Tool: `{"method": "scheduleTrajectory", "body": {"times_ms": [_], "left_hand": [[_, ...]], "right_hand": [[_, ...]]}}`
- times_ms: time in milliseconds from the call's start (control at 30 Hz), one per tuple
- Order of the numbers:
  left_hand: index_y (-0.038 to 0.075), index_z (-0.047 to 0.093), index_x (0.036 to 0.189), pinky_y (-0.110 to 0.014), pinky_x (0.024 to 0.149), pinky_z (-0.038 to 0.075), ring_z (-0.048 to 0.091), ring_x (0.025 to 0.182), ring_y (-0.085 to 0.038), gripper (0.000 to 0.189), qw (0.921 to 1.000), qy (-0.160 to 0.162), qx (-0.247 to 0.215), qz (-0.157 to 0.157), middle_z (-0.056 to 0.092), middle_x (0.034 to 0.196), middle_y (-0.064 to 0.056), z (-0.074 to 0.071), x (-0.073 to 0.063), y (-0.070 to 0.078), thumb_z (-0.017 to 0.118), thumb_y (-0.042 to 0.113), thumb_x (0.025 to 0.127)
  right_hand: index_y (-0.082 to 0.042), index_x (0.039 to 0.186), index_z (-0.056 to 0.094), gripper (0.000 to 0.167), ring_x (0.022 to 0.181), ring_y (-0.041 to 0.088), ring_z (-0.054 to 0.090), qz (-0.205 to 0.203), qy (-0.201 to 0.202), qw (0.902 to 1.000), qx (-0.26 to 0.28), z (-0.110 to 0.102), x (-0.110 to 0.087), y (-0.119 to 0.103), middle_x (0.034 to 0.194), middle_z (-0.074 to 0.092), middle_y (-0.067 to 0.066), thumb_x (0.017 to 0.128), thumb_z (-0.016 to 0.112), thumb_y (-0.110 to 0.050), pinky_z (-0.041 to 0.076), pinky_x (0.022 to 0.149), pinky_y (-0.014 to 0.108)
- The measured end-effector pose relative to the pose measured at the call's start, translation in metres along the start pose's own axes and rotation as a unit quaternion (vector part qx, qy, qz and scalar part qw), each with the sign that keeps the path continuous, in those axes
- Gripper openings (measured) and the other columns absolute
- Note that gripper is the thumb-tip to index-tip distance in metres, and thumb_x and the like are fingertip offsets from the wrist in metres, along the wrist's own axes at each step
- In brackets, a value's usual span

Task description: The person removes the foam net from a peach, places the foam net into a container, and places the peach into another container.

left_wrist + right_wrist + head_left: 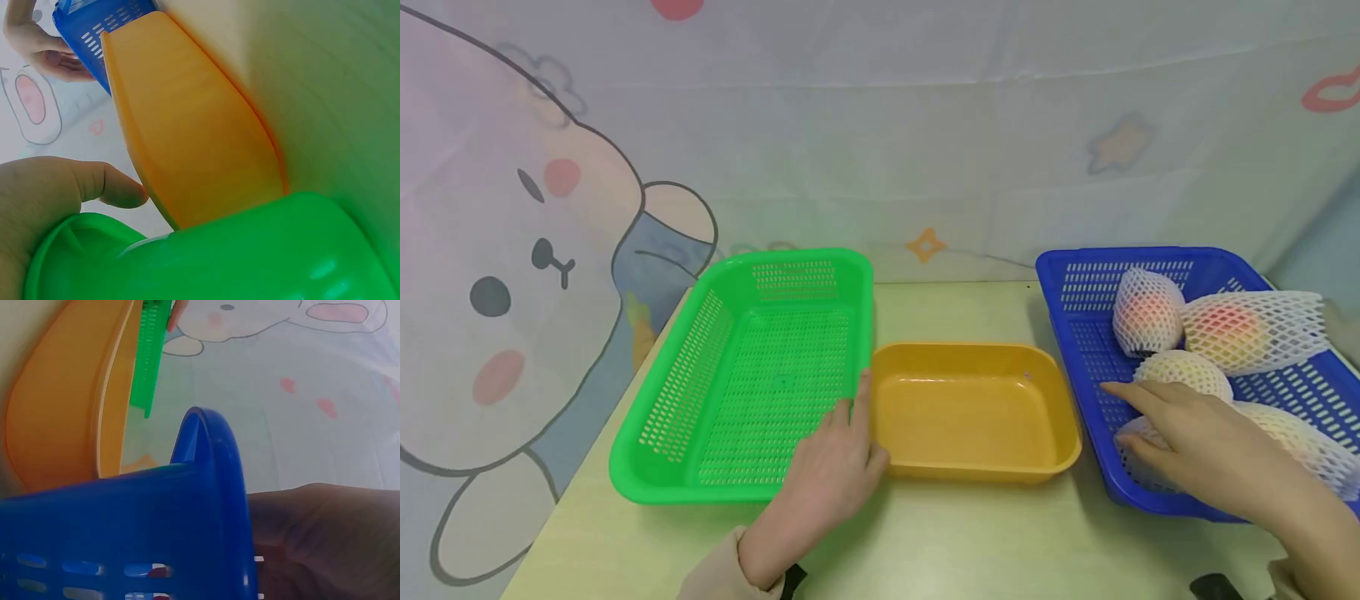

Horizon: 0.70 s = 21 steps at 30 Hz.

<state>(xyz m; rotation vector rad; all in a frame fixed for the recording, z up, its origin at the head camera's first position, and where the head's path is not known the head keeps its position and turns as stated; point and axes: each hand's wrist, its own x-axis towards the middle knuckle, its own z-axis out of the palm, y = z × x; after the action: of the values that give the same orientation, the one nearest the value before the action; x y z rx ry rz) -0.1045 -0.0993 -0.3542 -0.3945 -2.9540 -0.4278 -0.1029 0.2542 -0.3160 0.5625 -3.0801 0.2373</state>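
My left hand (pixel 835 462) is over the right rim of the green basket (pixel 625 471), beside the yellow tray (pixel 977 468). Its index finger points forward, and the thumb is near the tray's edge in the left wrist view. My right hand (pixel 1213 442) reaches over the blue basket (pixel 1067 333), thumb and index finger spread apart and nothing gripped between them. Beneath and around it lie several peach-like fruits in white foam nets, among them a pale one (pixel 1187 372) right by the fingers and another (pixel 1292 433) partly behind the hand.
Farther back in the blue basket are two red-blushed netted fruits, one upright (pixel 1148 308) and one lying (pixel 1232 329). All three containers stand side by side on a light wooden table (pixel 955 542). A printed cloth (pixel 865 142) hangs behind them.
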Motion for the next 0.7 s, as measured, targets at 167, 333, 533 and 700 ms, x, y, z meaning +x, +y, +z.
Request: {"method": "scheduleTrajectory", "body": {"times_ms": [167, 333, 533, 700], "left_hand": [[0.003, 0.02, 0.152, -0.021, 0.039, 0.029, 0.037, 0.057, -0.012, 0.079, 1.0, -0.003, -0.009, 0.0, 0.053, 0.084, -0.009, -0.001, -0.001, 0.0, 0.056, 0.016, 0.083], [0.003, 0.019, 0.153, -0.02, 0.036, 0.028, 0.034, 0.052, -0.01, 0.08, 0.9998, -0.011, -0.014, -0.002, 0.055, 0.086, -0.01, -0.001, 0.0, 0.0, 0.056, 0.017, 0.083], [0.003, 0.018, 0.153, -0.019, 0.036, 0.028, 0.036, 0.051, -0.009, 0.079, 0.9998, -0.012, -0.018, 0.0, 0.057, 0.09, -0.012, -0.001, 0.0, 0.0, 0.055, 0.017, 0.084], [0.002, 0.019, 0.152, -0.018, 0.036, 0.028, 0.036, 0.051, -0.009, 0.078, 0.9999, -0.005, -0.014, 0.007, 0.058, 0.092, -0.013, 0.001, 0.0, -0.001, 0.056, 0.016, 0.084]], "right_hand": [[-0.007, 0.135, 0.053, 0.061, 0.114, 0.046, 0.055, 0.013, -0.028, 0.9995, -0.001, 0.004, 0.0, 0.006, 0.124, 0.061, 0.024, 0.083, 0.073, -0.031, 0.048, 0.086, 0.062], [-0.007, 0.133, 0.054, 0.065, 0.112, 0.046, 0.056, 0.016, -0.038, 0.9991, -0.003, 0.01, 0.001, 0.014, 0.123, 0.061, 0.025, 0.079, 0.076, -0.035, 0.048, 0.084, 0.061], [-0.008, 0.123, 0.062, 0.064, 0.11, 0.044, 0.055, 0.01, -0.026, 0.999, -0.035, 0.012, 0.001, 0.021, 0.119, 0.062, 0.021, 0.071, 0.08, -0.04, 0.047, 0.082, 0.063], [-0.01, 0.112, 0.066, 0.068, 0.105, 0.041, 0.053, 0.03, -0.023, 0.9973, -0.063, 0.014, -0.002, 0.029, 0.111, 0.062, 0.015, 0.062, 0.081, -0.054, 0.044, 0.074, 0.062]]}}
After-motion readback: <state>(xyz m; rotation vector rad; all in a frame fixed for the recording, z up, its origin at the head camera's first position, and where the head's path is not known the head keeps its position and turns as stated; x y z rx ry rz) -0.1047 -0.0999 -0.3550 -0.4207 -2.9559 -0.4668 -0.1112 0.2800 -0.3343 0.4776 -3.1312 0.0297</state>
